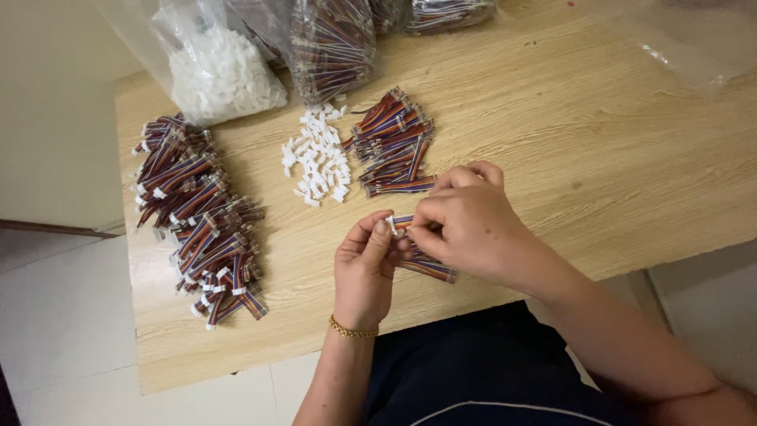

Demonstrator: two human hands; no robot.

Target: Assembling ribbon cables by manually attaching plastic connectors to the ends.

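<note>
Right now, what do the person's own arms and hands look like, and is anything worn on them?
Both arms are bare to the edge of the picture, with no sleeves and no gloves. The left hand has a thin gold bracelet round its wrist. The right hand shows no bracelet or watch. I cannot make out any rings on either.

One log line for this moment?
hands: left hand pinches white plug | right hand grips striped wires | table: wire piles
</note>
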